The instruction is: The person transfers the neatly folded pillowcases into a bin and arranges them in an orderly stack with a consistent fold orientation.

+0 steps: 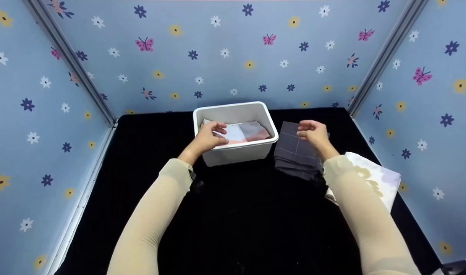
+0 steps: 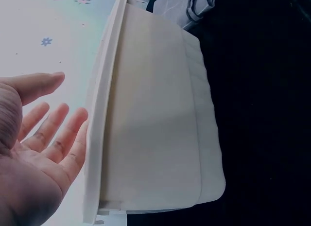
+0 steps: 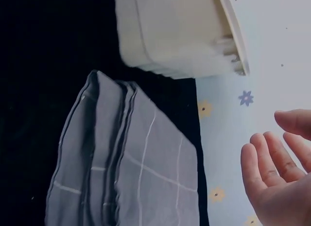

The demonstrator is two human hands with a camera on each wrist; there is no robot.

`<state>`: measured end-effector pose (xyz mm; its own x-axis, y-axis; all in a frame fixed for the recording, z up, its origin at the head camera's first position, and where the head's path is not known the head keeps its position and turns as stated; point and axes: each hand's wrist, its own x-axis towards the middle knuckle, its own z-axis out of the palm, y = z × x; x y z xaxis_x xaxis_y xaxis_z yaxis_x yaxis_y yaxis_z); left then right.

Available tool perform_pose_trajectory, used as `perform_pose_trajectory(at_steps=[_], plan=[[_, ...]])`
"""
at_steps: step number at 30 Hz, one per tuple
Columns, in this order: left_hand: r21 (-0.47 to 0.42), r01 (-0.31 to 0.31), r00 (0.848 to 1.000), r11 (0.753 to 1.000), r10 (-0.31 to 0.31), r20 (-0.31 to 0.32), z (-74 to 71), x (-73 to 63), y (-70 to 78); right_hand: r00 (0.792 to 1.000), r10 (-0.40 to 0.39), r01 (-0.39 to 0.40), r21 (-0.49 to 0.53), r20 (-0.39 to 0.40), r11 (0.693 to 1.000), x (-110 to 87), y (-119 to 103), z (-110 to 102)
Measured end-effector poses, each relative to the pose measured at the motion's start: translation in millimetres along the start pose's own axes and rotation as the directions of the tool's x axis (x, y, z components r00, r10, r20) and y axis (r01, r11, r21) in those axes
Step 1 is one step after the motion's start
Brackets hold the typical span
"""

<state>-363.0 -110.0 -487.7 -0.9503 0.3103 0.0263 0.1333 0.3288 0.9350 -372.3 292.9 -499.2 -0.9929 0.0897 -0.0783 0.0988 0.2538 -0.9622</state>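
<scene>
A white plastic bin (image 1: 237, 152) stands at the back of the black table, with folded cloth in white, grey and pink (image 1: 252, 131) inside it. My left hand (image 1: 209, 137) hovers over the bin's left front rim, its fingers loosely bent around nothing. In the left wrist view that hand (image 2: 43, 143) appears beside the rim, palm and fingers bare. To the right of the bin lies a folded dark grey cloth (image 1: 294, 149) with thin white lines. My right hand (image 1: 314, 133) is above its far right part, holding nothing; the right wrist view shows the fingers (image 3: 272, 163) apart from the cloth.
A white cloth with tan and lilac patterns (image 1: 385, 179) lies at the right, partly under my right forearm. Flower-printed panels (image 1: 233, 49) enclose the back and both sides. The black table surface (image 1: 248, 214) stretches in front of the bin.
</scene>
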Motion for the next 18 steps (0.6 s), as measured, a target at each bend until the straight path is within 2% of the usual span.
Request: perform_pose_trajectory(at_steps=[3, 8, 18], plan=[[0.045, -0.036, 0.999, 0.998, 0.034, 0.039, 2.7, 0.2, -2.7, 1.0, 0.023, -0.023, -0.045, -0.013, 0.999, -2.7, 7.4, -5.4], [0.063, -0.042, 0.995, 0.997, 0.036, 0.096, 5.8, 0.3, -4.4, 0.999, 0.041, -0.043, -0.055, -0.032, 0.998, -7.1, 16.9, -11.1], [0.145, -0.072, 0.989, 0.987, 0.052, 0.139, 11.5, 2.2, -9.5, 0.995, 0.049, -0.058, -0.107, -0.09, 0.993, -12.1, 41.1, -20.7]])
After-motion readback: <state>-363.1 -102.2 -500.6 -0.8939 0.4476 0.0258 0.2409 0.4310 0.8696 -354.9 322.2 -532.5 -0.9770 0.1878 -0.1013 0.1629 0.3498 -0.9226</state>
